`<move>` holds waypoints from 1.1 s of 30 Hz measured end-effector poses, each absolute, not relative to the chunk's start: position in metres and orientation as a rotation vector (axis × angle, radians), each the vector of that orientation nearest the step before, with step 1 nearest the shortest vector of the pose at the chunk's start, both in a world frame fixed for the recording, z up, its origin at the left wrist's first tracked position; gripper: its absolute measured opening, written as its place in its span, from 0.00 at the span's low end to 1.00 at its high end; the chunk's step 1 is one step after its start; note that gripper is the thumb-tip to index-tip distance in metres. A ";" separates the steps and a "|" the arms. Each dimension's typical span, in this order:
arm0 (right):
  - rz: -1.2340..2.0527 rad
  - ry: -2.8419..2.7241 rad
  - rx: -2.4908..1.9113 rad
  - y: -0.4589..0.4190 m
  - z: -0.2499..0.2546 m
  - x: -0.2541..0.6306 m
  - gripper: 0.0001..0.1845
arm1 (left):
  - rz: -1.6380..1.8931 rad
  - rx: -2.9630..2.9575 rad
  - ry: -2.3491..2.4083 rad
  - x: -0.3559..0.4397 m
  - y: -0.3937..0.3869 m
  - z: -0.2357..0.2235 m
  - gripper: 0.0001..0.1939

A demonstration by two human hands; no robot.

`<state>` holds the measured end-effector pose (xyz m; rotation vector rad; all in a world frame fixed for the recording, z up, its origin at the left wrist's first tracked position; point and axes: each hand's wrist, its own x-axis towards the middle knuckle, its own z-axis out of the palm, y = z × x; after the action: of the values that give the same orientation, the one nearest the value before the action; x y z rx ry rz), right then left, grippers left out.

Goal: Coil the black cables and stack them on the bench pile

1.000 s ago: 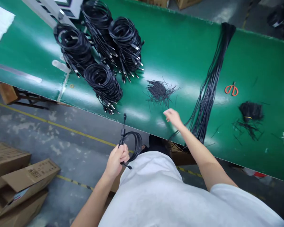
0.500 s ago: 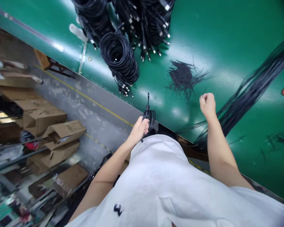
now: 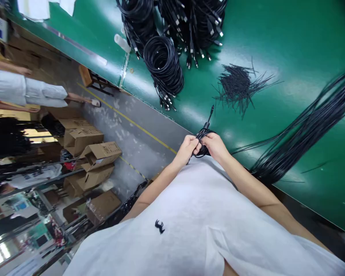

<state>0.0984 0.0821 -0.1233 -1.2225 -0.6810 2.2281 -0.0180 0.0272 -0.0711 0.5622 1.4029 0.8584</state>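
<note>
My left hand (image 3: pixel 187 148) and my right hand (image 3: pixel 215 146) meet at the near edge of the green table (image 3: pixel 276 34), both closed around a small coiled black cable (image 3: pixel 203 135). One plug end of that cable sticks up past my fingers. A loose pile of short black ties (image 3: pixel 238 82) lies on the table just beyond my hands. Whether my right hand also holds a tie is hidden.
Several coiled black cable bundles (image 3: pixel 164 65) are stacked at the table's far left. A thick bunch of long straight cables (image 3: pixel 310 126) runs across the right side. Cardboard boxes (image 3: pixel 87 140) sit on the floor to the left, where another person's arm and sleeve (image 3: pixel 25 92) show.
My right hand has come back from the pile of ties and joined my left hand on the coil. The view has swung left and down.
</note>
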 end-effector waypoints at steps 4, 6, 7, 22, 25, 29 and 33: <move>2.177 -0.884 -1.194 0.073 -0.121 0.094 0.16 | 0.843 0.727 1.509 -0.029 0.018 -0.069 0.26; 2.108 -1.140 -1.194 0.067 -0.118 0.094 0.14 | 0.787 0.864 1.600 -0.035 0.013 -0.070 0.26; 1.990 -1.345 -1.199 0.065 -0.116 0.096 0.14 | 0.770 0.918 1.638 -0.038 0.011 -0.071 0.25; 0.087 -2.910 -0.030 0.082 -0.065 0.101 0.16 | 0.801 0.714 1.326 -0.064 -0.009 -0.081 0.25; 0.065 -2.942 0.030 0.084 -0.059 0.102 0.18 | 0.859 0.575 1.252 -0.063 -0.010 -0.087 0.28; -0.029 -3.021 0.051 0.083 -0.051 0.101 0.18 | 0.884 0.484 1.204 -0.059 -0.009 -0.089 0.37; -0.117 -3.110 -0.025 0.080 -0.043 0.095 0.20 | 0.887 0.551 1.219 -0.053 -0.004 -0.088 0.33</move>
<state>0.0952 0.0799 -0.0430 -0.0254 -3.1099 -0.1174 -0.0533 -0.0037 -0.0878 0.5507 1.2194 0.8868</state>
